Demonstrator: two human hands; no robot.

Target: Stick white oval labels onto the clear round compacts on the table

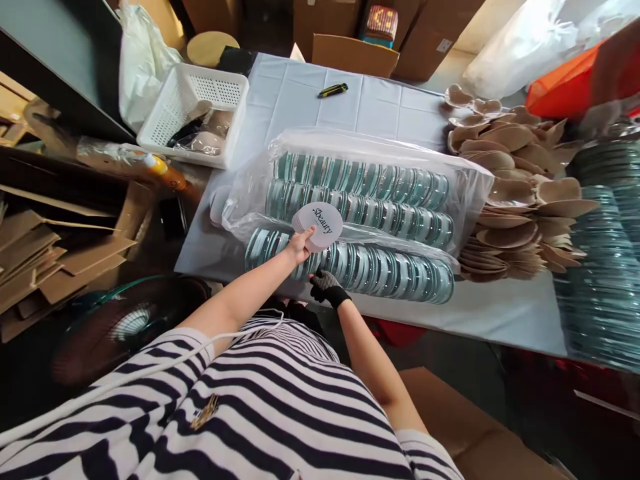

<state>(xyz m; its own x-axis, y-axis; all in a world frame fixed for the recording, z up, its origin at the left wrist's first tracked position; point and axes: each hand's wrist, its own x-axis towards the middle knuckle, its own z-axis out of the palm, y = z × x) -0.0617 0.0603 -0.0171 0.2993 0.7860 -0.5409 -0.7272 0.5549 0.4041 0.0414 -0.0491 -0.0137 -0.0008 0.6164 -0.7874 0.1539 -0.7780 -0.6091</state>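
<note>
A stack of round pale cards (315,217) printed "beauty" is gripped in my left hand (301,245), thumb on top. It hovers over rows of clear round plastic cases (360,213) lying on edge. My right hand (325,288), in a dark glove with bare fingertips, is at the near edge of the front row (395,270). Its fingers are curled close to the cases; whether they pinch anything is hidden. Two rows at the back lie in a clear plastic bag (470,180), while the front row lies outside along its near side.
Beige bra-like cups (510,230) are piled on the right of the cloth-covered table (280,93), beside tall stacks of clear cases (600,267). A white basket (235,120) stands at left; a yellow-black cutter (333,90) lies at the back. A fan (130,323) is low left.
</note>
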